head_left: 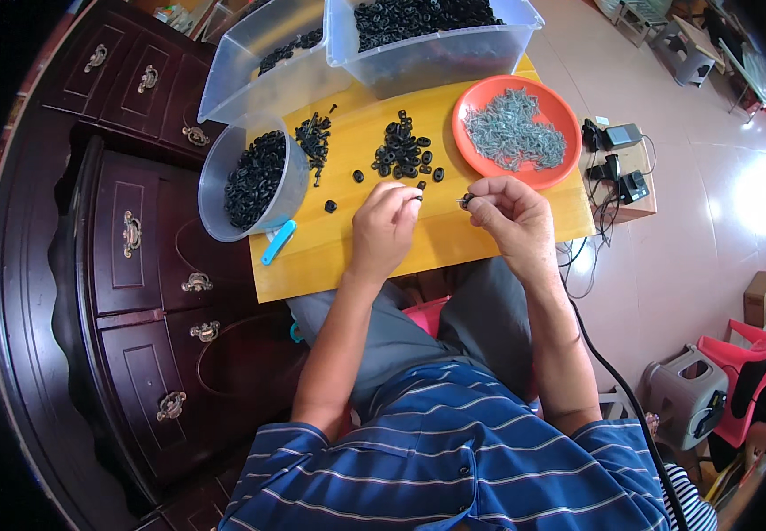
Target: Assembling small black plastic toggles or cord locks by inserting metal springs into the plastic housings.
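Over the front part of a yellow table (348, 257), my left hand (385, 228) is closed in a pinch, with a small black part (419, 192) at its fingertips. To its right, my right hand (517, 223) pinches another small black part (466, 202) with a bit of shiny metal on it. A gap separates the two hands. Just beyond them lies a loose pile of small black oval parts with holes (402, 152). A red plate (464, 133) at the right holds a heap of silvery screws (516, 128).
A round clear tub (215, 199) of black rings stands at the left, beside a light-blue-handled tool (279, 242). Black screw-like pieces (314, 140) lie near it. Two clear bins (436, 62) of black parts stand at the back. Dark drawers (126, 230) border the left; small devices (631, 181) sit right.
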Demonstrator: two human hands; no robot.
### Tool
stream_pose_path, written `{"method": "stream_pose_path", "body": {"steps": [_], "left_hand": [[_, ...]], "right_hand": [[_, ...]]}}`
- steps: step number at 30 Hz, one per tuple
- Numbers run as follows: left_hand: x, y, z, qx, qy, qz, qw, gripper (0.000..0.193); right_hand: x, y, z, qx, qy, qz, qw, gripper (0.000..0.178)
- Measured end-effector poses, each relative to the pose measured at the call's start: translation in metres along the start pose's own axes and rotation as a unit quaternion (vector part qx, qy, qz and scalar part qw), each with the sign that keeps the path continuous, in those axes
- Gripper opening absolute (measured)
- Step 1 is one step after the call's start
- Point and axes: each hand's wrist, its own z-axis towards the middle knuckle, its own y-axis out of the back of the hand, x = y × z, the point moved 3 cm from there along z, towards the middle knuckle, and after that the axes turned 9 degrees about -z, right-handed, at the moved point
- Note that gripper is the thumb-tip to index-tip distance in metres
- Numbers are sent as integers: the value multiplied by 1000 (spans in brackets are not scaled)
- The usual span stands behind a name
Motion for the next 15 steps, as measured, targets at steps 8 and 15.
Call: {"method": "stream_pose_path", "body": {"steps": [8,15], "left_hand": [[-20,1,-18,-57,158,-356,919,22],[-33,-4,-24,-43,196,-423,884,31]], "right_hand": [[-1,-9,-4,23,-14,7,1000,15],[-2,-14,-6,30,-6,-6,1000,14]]}}
